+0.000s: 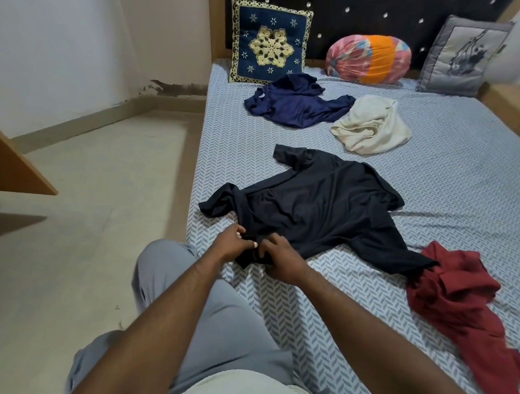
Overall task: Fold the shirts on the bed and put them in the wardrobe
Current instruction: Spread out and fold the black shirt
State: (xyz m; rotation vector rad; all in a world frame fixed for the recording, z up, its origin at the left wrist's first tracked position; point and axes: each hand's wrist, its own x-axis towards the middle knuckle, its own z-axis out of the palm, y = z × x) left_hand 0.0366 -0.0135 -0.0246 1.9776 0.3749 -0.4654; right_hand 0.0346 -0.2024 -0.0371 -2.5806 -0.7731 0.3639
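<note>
Your left hand [232, 243] and your right hand [280, 256] are close together at the lower centre of the frame. The fingers of both are curled into the near edge of the black shirt [311, 207], pinching a small bunch of cloth. The shirt lies spread but wrinkled in the middle of the frame on the bed [277, 330], not yet folded. Three more wait: the red shirt [461, 298] at the lower right, and the navy shirt [291, 105] and the cream shirt [373, 127] in the upper centre. I do not see the wardrobe.

Some things can go wrong from here, I think. One corner of the black shirt touches the red shirt, so a strong pull toward you may drag the red one along. The sleeve at the left looks twisted under itself; if you fold without flattening it, the fold will come out thick and uneven. You also hold the cloth near the left edge of the bed, so loose fabric can slide down to the floor [75, 220].
</note>
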